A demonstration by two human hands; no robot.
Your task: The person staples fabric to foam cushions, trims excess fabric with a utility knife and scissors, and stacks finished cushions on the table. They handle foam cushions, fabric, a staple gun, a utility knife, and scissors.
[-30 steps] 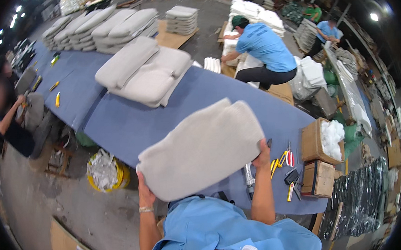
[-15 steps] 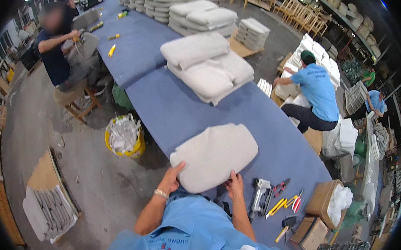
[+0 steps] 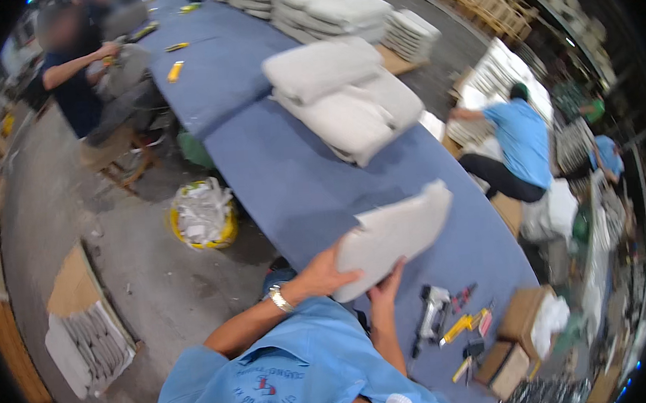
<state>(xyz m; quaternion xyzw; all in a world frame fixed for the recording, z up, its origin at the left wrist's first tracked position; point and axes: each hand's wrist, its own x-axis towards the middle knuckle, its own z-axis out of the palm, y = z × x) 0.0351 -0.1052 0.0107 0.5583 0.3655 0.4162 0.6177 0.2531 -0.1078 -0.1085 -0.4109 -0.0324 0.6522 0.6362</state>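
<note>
A light grey upholstered cushion pad (image 3: pixel 396 234) is tilted up above the blue table, one edge toward me. My left hand (image 3: pixel 324 275), with a metal watch at the wrist, grips its near left end, thumb across the face. My right hand (image 3: pixel 386 285) holds the near lower edge, its fingers partly hidden behind the pad. To the right of that hand lie a pneumatic staple gun (image 3: pixel 431 312), red-handled pliers (image 3: pixel 463 296) and a yellow utility knife (image 3: pixel 455 330).
Ahead on the blue table (image 3: pixel 261 176) is a stack of grey cushions (image 3: pixel 354 109). Cardboard boxes (image 3: pixel 522 313) stand at its right end. A yellow bucket of scraps (image 3: pixel 204 216) is on the floor at left. A seated person (image 3: pixel 78 76) and a crouching person (image 3: pixel 517 143) work nearby.
The cushion pad has swung from nearly flat to tilted on edge and shifted right. My left hand moved right with it, and both hands are now closer together.
</note>
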